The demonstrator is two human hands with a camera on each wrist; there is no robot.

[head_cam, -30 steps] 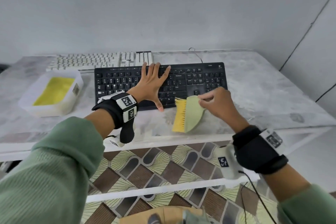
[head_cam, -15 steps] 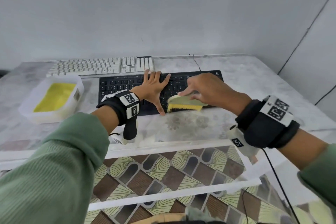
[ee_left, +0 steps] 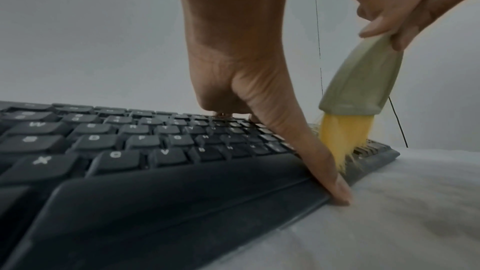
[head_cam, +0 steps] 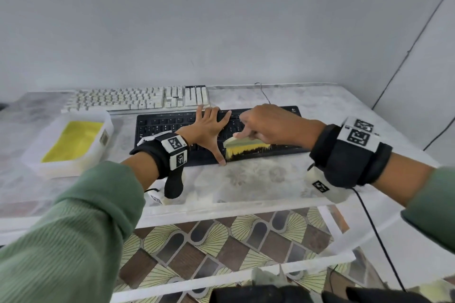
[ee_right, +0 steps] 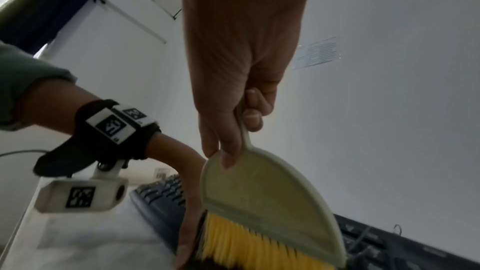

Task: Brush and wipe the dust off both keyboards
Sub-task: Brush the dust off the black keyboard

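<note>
Nearest the camera, two green sleeves (head_cam: 73, 224) reach forward over the marbled white table (head_cam: 258, 179), each wrist wrapped in a black band with printed markers. Below the table's front edge a patterned floor (head_cam: 197, 241) of brown and cream tiles shows through.

The black keyboard (head_cam: 167, 128) lies along the middle of the table, parallel to its front edge. The left hand (head_cam: 209, 128) rests flat on it with fingers straight and spread, pressing on the keys; its thumb (ee_left: 335, 188) stretches back to the keyboard's front edge, the tip touching where that edge meets the table. It grips nothing.

Just to the right of that thumb, the right hand (head_cam: 268, 123) holds a small brush (head_cam: 246, 147) by its thin handle, fingers curled round it and thumb and forefinger lying down onto the pale green body (the wrist view shows this grip best). The brush stands bristles-down, and its yellow bristles (ee_left: 342, 137) touch the keys and front edge of the black keyboard, beside the left thumb. The bristle tips look smeared, so which keys they meet cannot be told.

To the left of the black keyboard sits a white tray (head_cam: 103, 125) holding a yellow cloth (head_cam: 73, 140), well apart from both hands.

Farther back, the white keyboard (head_cam: 138, 99) lies near the wall, just behind the black one and shifted left. A thin black cable (head_cam: 264, 93) curls on the table behind the black keyboard.
</note>
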